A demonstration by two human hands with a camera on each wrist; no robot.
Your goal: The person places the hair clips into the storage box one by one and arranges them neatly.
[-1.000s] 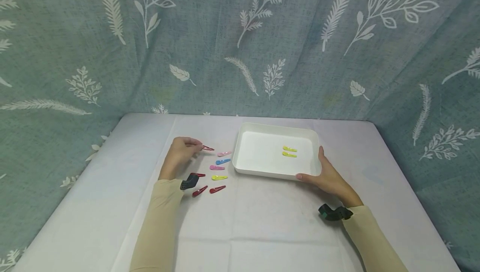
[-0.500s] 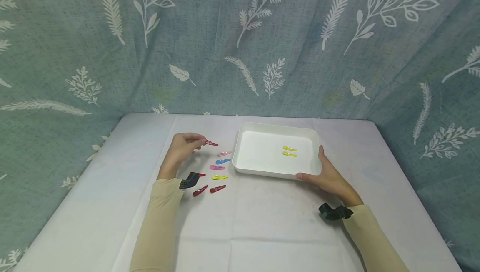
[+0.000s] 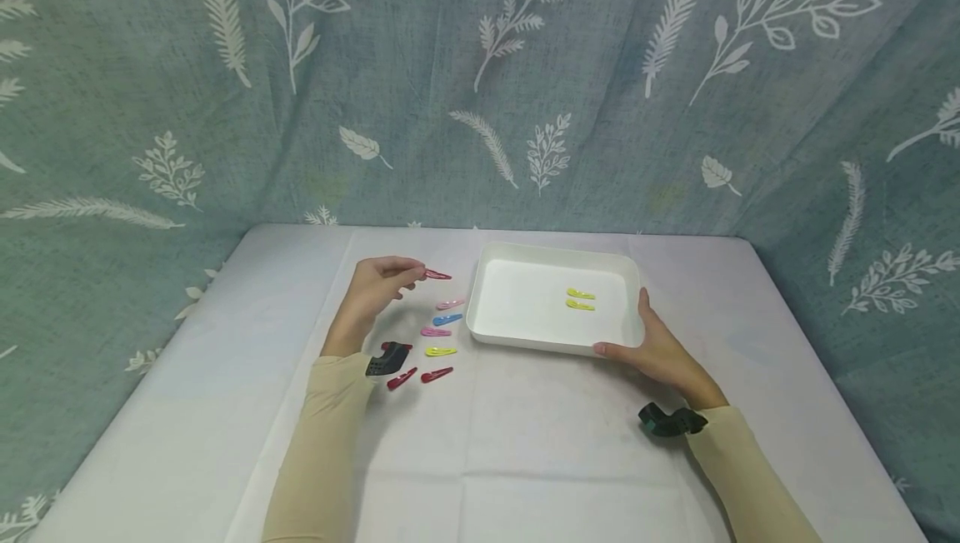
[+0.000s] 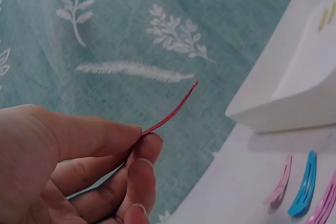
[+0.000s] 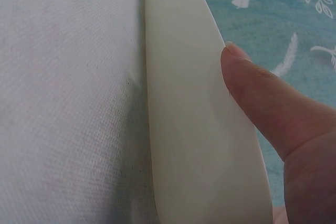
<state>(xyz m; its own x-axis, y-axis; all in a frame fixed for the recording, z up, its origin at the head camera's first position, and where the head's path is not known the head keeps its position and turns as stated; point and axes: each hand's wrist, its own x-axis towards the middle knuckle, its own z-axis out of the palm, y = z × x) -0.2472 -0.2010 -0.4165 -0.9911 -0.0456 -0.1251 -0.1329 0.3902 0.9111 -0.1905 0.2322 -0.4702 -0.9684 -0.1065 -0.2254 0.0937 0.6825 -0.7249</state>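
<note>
Red clip pinched on my left, tray braced on my right

My left hand (image 3: 372, 289) pinches a red clip (image 3: 438, 275) between thumb and fingertips, holding it up just beside the tray's left side, with its free end pointing towards the tray. My right hand (image 3: 667, 356) is spread around the near right corner of the white tray (image 3: 517, 293), thumb lying straight against the near wall's rim and a finger stretched along the right wall; I cannot tell how my other fingers lie.

Inside the tray, two yellow clips (image 3: 581, 306) lie one above the other, near each other and right of the middle. Left of the tray, on the white cloth (image 3: 540, 435), I have a pale pink clip (image 3: 450, 305), a blue clip (image 3: 447, 320), a pink clip (image 3: 436, 332) and a single yellow clip (image 3: 441, 351). Nearer me are two more red clips (image 3: 437, 375), while another, partly hidden, sits behind the black wrist camera (image 3: 390, 358). Beyond the table hangs a blue-green curtain (image 3: 420, 68) printed with white leaves.
</note>
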